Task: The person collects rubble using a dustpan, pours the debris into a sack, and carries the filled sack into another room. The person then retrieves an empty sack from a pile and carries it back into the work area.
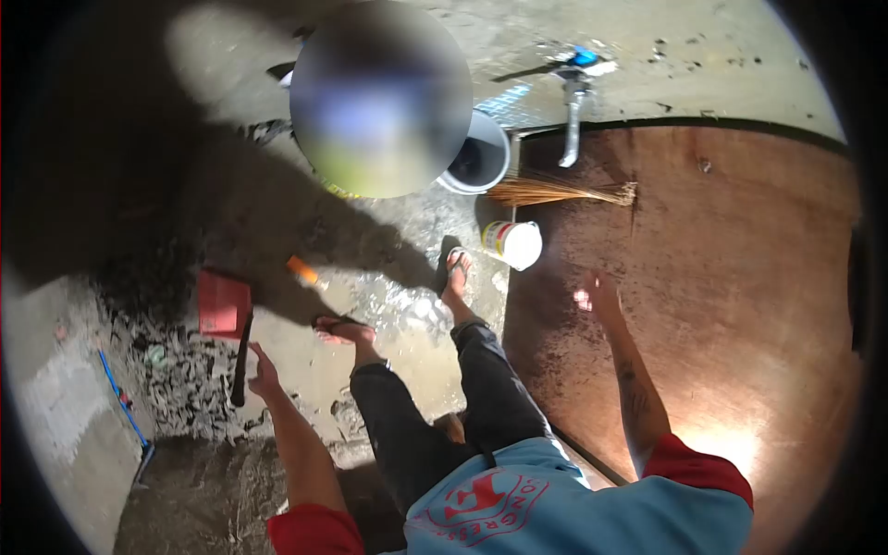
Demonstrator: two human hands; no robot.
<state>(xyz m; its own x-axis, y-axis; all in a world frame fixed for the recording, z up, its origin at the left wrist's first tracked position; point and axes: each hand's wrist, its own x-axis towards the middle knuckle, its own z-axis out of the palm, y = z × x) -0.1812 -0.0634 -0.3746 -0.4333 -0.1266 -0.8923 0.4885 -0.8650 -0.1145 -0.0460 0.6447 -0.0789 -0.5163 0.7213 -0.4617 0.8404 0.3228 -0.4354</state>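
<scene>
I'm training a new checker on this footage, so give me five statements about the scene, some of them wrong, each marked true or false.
1. The left hand is beside the black handle of the red dustpan. True.
2. The right hand grips the stick broom. False: the broom lies apart from that hand.
3. An orange object lies on the floor near the dustpan. True.
4. The labelled white bucket hangs from the left hand. False: neither hand touches it.
5. The tap has a blue part at its top in the picture. True.
</scene>
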